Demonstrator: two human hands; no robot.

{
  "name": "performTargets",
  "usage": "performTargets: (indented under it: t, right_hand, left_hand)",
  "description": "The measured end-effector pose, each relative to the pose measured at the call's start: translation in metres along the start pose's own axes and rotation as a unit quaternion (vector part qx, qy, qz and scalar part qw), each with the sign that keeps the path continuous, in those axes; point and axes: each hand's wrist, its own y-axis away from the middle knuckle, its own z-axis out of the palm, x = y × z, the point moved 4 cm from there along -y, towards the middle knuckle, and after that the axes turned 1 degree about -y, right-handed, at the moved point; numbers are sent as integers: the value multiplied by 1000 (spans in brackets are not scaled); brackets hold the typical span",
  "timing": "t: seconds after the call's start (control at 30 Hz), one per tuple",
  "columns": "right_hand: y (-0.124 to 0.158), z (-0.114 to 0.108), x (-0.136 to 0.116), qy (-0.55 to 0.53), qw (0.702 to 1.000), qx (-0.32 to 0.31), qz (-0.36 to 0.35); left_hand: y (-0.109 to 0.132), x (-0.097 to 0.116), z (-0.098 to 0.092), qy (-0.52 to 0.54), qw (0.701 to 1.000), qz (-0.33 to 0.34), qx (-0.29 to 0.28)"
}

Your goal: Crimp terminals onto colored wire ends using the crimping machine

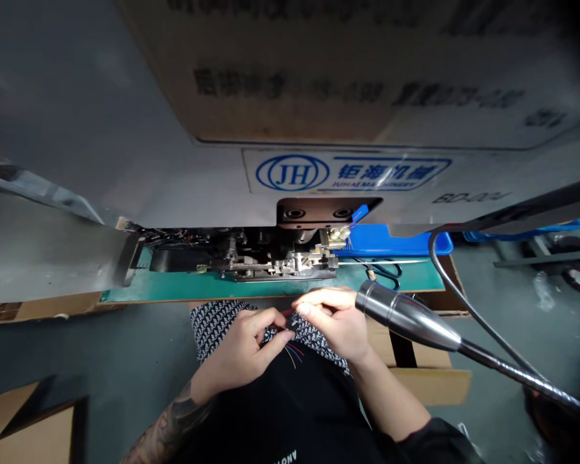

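Note:
A black-and-white patterned knit fabric [217,328] lies across a black garment [280,406] in front of me. My left hand [241,348] pinches the fabric's edge between thumb and fingers. My right hand [328,319] grips the same edge from the other side, and the fingertips of both hands nearly meet. Thin red, blue and yellow threads [294,356] hang below the pinch point. Part of the fabric is hidden under my hands.
A sewing unit's metal mechanism [275,261] sits on a green mat [391,278] just beyond my hands. A blue tray [396,242] is behind it. A chrome gooseneck lamp [406,316] reaches in at right. Cardboard boxes [425,380] stand below.

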Motion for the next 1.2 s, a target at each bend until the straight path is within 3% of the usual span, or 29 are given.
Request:
performTargets:
  t: [0.17, 0.4, 0.53, 0.67, 0.77, 0.87, 0.93, 1.07, 1.13, 1.2]
  right_hand:
    - [1, -2, 3, 6, 1000, 13, 12]
    - [6, -2, 6, 25, 999, 38, -27]
    - [5, -3, 16, -9, 1000, 20, 19]
    - [4, -7, 30, -83, 994, -37, 64]
    - [8, -3, 36, -120, 980, -155, 32]
    - [16, 11, 40, -91, 963, -254, 1]
    - [19, 20, 43, -51, 974, -219, -7]
    - [21, 28, 44, -30, 997, -72, -25]
    - [20, 18, 40, -16, 997, -79, -19]
    - [17, -9, 36, 0, 991, -131, -2]
  left_hand:
    - [-1, -3, 2, 25, 1000, 15, 6]
    - [-8, 3, 3, 85, 996, 8, -9]
    - [-10, 1, 0, 160, 987, 12, -1]
    - [-7, -16, -9, 298, 950, -55, 69]
    - [-4, -24, -16, 365, 917, -72, 147]
    - [-5, -24, -16, 382, 903, -64, 184]
    - [-8, -21, -11, 374, 905, -67, 189]
    - [-13, -16, 2, 326, 926, -64, 178]
    - [-13, -15, 6, 296, 944, -50, 135]
    - [-11, -17, 5, 255, 963, -39, 73]
